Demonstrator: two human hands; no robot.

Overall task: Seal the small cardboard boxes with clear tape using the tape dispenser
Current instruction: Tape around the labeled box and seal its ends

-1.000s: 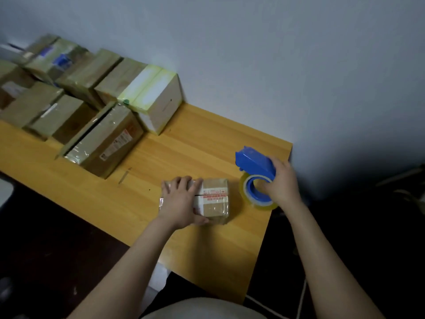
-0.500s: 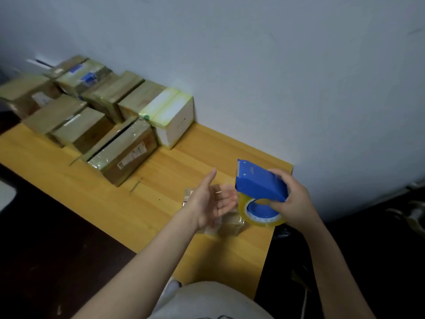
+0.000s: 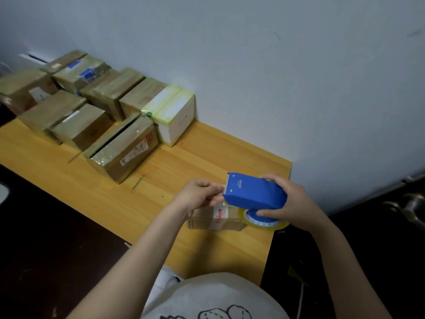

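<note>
A small cardboard box [image 3: 216, 218] with a red-printed label lies on the wooden table [image 3: 161, 180] near its right end, partly hidden by my hands. My right hand [image 3: 287, 201] grips the blue tape dispenser [image 3: 253, 192], holding it just above the box, with the clear tape roll [image 3: 264, 221] below it. My left hand [image 3: 200, 195] pinches the tape end at the dispenser's front edge, above the box's left side.
Several taped cardboard boxes [image 3: 124, 148] and a white box [image 3: 174, 113] stand grouped at the table's back left against the wall [image 3: 276, 77]. The table's right edge is close to my right hand. Dark floor lies to the left and right.
My left hand left the box, rose open, then closed on the tape end at the dispenser. My right hand lifted the dispenser and brought it leftward over the box.
</note>
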